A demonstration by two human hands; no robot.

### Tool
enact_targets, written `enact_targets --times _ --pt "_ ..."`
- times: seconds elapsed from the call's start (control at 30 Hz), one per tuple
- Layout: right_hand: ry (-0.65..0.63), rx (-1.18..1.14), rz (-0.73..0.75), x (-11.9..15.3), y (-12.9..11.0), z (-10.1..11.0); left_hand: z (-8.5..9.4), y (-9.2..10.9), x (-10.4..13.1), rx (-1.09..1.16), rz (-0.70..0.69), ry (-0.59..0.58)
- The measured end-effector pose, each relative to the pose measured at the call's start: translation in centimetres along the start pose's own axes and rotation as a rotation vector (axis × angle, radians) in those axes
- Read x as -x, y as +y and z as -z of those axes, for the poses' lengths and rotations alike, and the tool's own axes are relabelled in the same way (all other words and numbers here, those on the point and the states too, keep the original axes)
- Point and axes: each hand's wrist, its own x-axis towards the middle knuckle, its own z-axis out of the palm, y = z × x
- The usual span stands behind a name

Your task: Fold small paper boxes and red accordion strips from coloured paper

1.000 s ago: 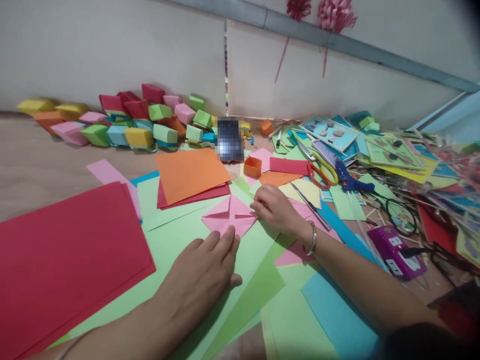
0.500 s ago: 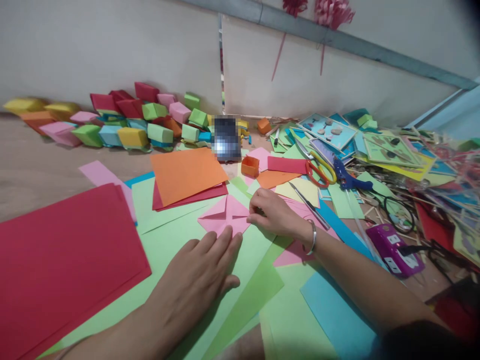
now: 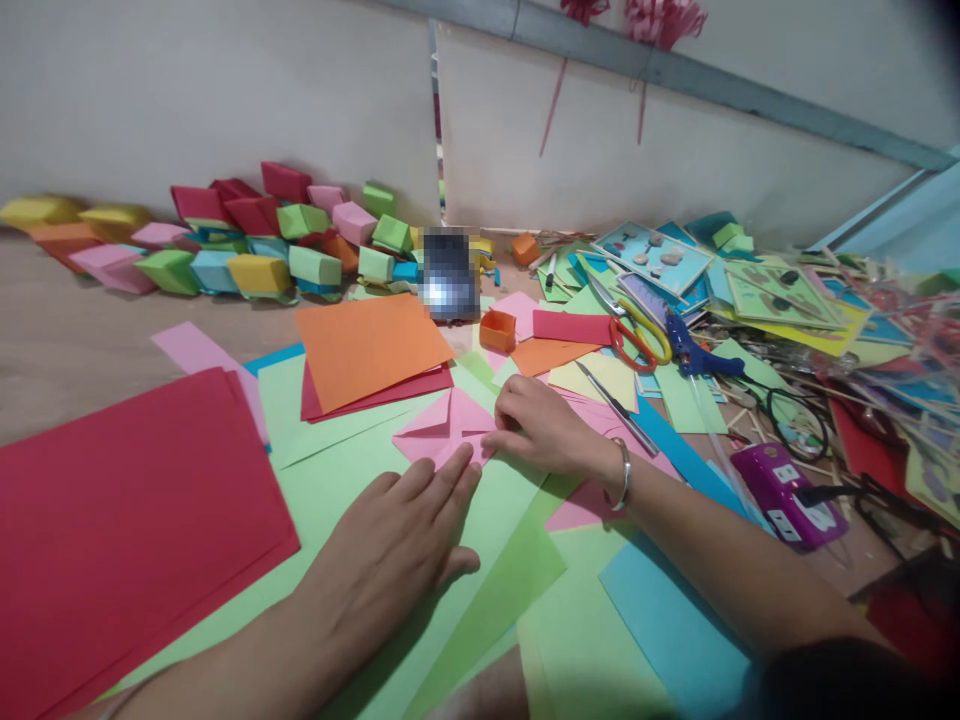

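Observation:
A pink sheet of paper (image 3: 424, 432) with its corners folded in lies on a light green sheet (image 3: 322, 480) in front of me. My left hand (image 3: 401, 535) rests flat, fingers stretched out, the fingertips pressing the pink paper's near edge. My right hand (image 3: 544, 425) has its fingers curled and its thumb against them at the right corner of the pink paper. That corner is partly hidden by the hand. Just behind lies an orange sheet (image 3: 375, 350) on red paper.
Large red sheets (image 3: 135, 530) lie at the left. To the right are a craft knife (image 3: 616, 408), scissors (image 3: 634, 340), a blue glue gun (image 3: 697, 350) and a purple power strip (image 3: 787, 495). Folded paper boxes (image 3: 255, 270) line the wall; a small orange box (image 3: 497, 330) stands nearer.
My right thumb and fingers have shifted slightly left along the pink paper. My left fingertips have moved a little towards the right thumb. The view has tilted slightly.

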Motion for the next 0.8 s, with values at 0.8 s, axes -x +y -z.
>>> enact_targets --times 0.8 --pt "0.047 -0.173 -0.093 0.2 0.6 0.3 -0.1 -0.1 0.5 -0.024 -0.055 -0.052"
